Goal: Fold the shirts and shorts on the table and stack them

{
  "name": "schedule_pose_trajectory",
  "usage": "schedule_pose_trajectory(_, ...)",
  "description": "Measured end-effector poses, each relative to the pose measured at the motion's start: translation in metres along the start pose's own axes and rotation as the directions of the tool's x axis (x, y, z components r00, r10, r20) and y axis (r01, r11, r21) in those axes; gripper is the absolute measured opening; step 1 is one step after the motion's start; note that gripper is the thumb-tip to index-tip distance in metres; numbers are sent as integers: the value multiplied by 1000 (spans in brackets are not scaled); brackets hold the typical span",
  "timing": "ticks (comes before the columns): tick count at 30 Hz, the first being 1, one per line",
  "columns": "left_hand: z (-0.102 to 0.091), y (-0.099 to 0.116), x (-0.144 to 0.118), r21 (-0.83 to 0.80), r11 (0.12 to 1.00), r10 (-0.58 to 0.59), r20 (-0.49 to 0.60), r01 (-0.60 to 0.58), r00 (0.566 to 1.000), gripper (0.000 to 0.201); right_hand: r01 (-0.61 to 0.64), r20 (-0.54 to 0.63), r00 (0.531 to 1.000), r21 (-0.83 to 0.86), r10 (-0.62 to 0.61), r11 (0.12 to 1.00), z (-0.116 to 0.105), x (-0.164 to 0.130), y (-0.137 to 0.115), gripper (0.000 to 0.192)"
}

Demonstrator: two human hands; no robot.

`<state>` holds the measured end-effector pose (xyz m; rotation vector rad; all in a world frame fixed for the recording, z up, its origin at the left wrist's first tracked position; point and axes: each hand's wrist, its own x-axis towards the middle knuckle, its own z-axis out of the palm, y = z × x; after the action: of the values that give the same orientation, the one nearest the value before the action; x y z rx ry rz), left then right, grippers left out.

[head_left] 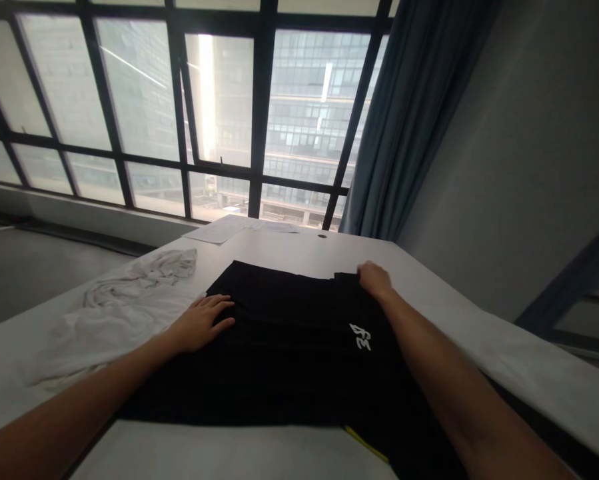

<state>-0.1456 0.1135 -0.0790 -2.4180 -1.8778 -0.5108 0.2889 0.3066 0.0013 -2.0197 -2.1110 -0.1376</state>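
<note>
A black garment, seemingly a T-shirt, lies spread over the white table. White lettering marks its right part, and a yellow strip shows along its near right edge. My left hand rests flat on the garment's left side with its fingers spread. At the far right corner, my right hand has its fingers closed on the black cloth. My right forearm covers part of the garment's right side.
A crumpled white cloth lies on the table's left side. Paper sheets are at the far end, near a small dark round spot. Beyond stand windows, a blue curtain and a grey wall at right.
</note>
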Motion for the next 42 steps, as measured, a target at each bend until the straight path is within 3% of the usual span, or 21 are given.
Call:
schedule_pose_trajectory(3, 1, 0, 0, -2, 1000, -3, -17, 3, 1000, 58, -218, -72, 975, -102, 211, 971, -7, 1, 22, 47)
schedule_pose_trajectory(6, 4, 0, 1, 0, 1000, 1, -25, -1, 1000, 57, -117, -34, 993, -182, 113, 976, 0, -14, 14, 50)
schedule_pose_trajectory(8, 4, 1, 1, 9, 1000, 1, -18, -1, 1000, 57, 48, 73, 997, -145, -38, 988, 13, -28, -6, 55)
schedule_pose_trajectory(10, 0, 3, 1, 16, 1000, -9, 12, 9, 1000, 58, 151, 238, 961, -21, -142, 988, 27, -40, -29, 71)
schedule_pose_trajectory(12, -8, 7, 0, 4, 1000, -20, 39, 20, 999, 60, 123, 376, 917, 45, -131, 991, 38, -48, -47, 86)
schedule_pose_trajectory(14, -19, 9, -1, -16, 1000, -23, 18, 24, 1000, 62, 49, 441, 896, 38, -60, 998, 46, -46, -55, 91)
schedule_pose_trajectory(17, -32, 11, -3, -24, 999, -27, -50, 26, 998, 64, 21, 444, 895, 33, -33, 999, 52, -27, -55, 91)
schedule_pose_trajectory(22, -26, 9, -11, -25, 999, -42, 56, 44, 998, 61, 26, 407, 913, 34, -38, 999, 63, 19, -48, 91)
schedule_pose_trajectory(26, -16, 5, -16, -26, 999, -35, 136, 39, 990, 63, 45, 224, 974, -70, -28, 997, 63, 24, -55, 78)
schedule_pose_trajectory(29, -17, 3, -17, -16, 999, -42, 181, 45, 983, 65, 222, 133, 971, -176, -200, 959, 46, -6, -59, 55)
schedule_pose_trajectory(31, -18, 1, -18, -9, 999, -35, 188, 37, 982, 65, 341, 180, 933, -163, -312, 926, 28, -41, -53, 44)
schedule_pose_trajectory(34, -18, -1, -18, 7, 1000, -15, 173, 14, 985, 67, 420, 232, 891, -96, -390, 902, -4, -104, -31, 35)
schedule_pose_trajectory(39, -21, 6, -15, 52, 999, -10, 148, 3, 989, 58, 380, 260, 892, 12, -370, 925, -56, -195, 15, 30)
schedule_pose_trajectory(42, -32, 20, -12, 67, 997, 22, 140, -32, 990, 47, 323, 456, 812, 169, -364, 931, -73, -229, 31, 40)
